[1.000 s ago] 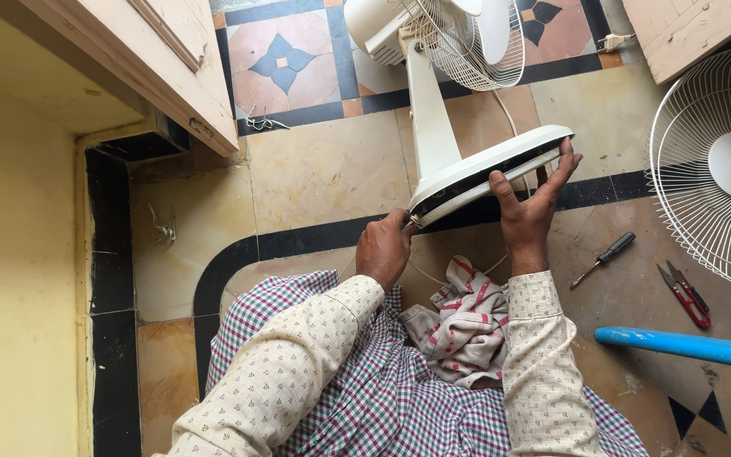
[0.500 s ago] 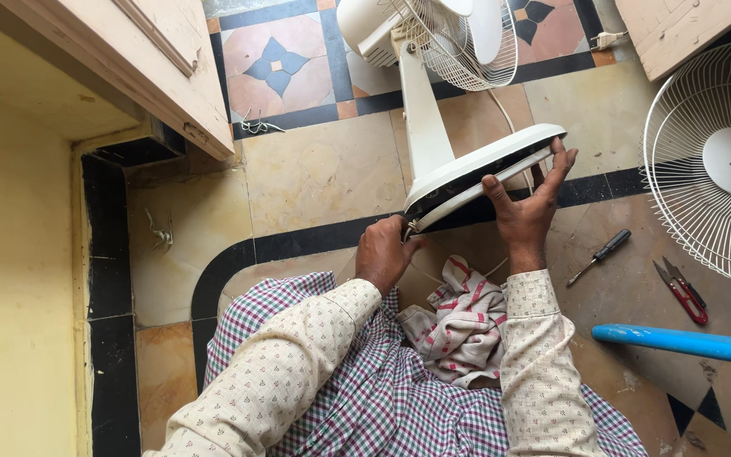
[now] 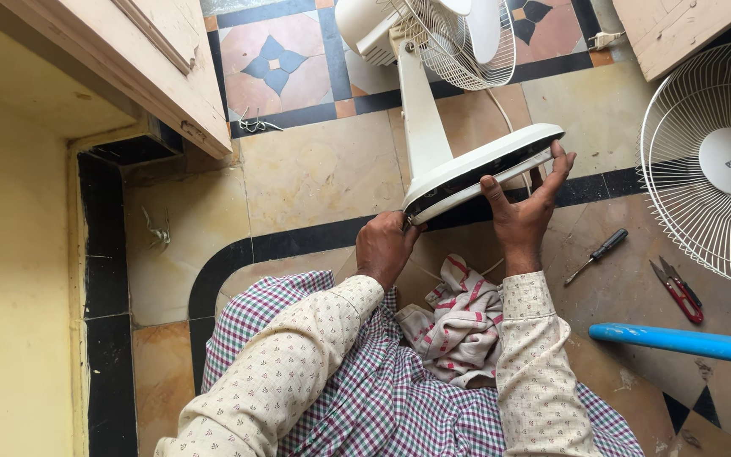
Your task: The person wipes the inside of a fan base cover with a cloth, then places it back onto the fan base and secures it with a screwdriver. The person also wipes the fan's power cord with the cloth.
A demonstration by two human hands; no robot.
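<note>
Head view, fan base tilted, left hand, right hand gripping its edges.

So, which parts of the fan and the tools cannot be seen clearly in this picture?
Head view only:
- Underside of the fan base: turned away from the camera.
- Left hand fingertips: hidden behind the base edge.
- Fan head: cut off by the top edge.
- Loose grille: cut off at the right edge.
- Screwdriver tip: too small to identify.
</note>
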